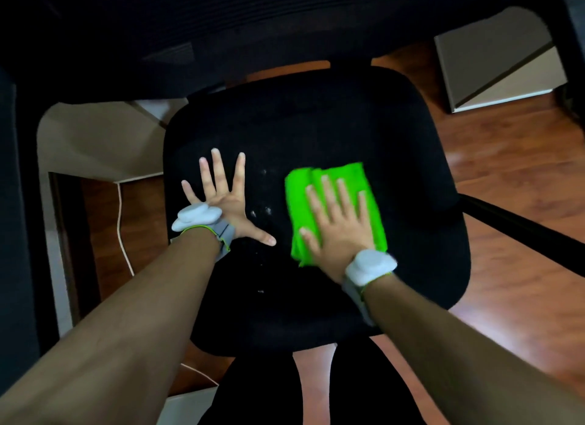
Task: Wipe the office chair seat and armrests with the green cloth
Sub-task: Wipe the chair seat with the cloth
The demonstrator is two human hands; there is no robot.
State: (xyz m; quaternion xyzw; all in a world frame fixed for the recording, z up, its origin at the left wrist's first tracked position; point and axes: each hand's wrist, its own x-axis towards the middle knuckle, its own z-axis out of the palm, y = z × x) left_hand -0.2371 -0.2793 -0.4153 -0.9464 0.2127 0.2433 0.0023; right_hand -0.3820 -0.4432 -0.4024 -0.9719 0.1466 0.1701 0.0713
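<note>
**Ops:** What's on the feed?

**Me:** I've got one chair seat (316, 130) dead centre: black, matte fabric, rounded-square shape. One green cloth (348, 176) lies on its right half. It's soft and folded into a rough rectangle, with ridges along the far edge.

**Ops:** Hands?

**Me:** Two, both flat. Right hand (338, 223) is palm-down on the cloth, fingers straight and slightly apart. It presses the cloth to the seat and isn't curled round it. Left hand (226, 200) is splayed wide with all five fingers straight. Its palm is on bare fabric left of the cloth, gripping nothing. The hands are near each other, not touching.

**Ops:** Dirt?

**Me:** A scatter of small white specks (268, 210) on the fabric between the left thumb and the cloth, with a few more nearer the front edge. Too small for me to count.

**Ops:** Anything else?

**Me:** Two wrist units (198, 217), one per wrist, the other here (370, 264). They're pale grey, smooth, rounded pucks on grey straps with green trim. One dark backrest (221, 29) spans the top, faintly ribbed. One black bar (522, 231) sticks out at the seat's right side. It could be an armrest or a base leg; too dark for me to tell. Floor (506, 177) is glossy reddish-brown wood planks. One thin white cable (120, 228) runs over it left of the seat.
</note>
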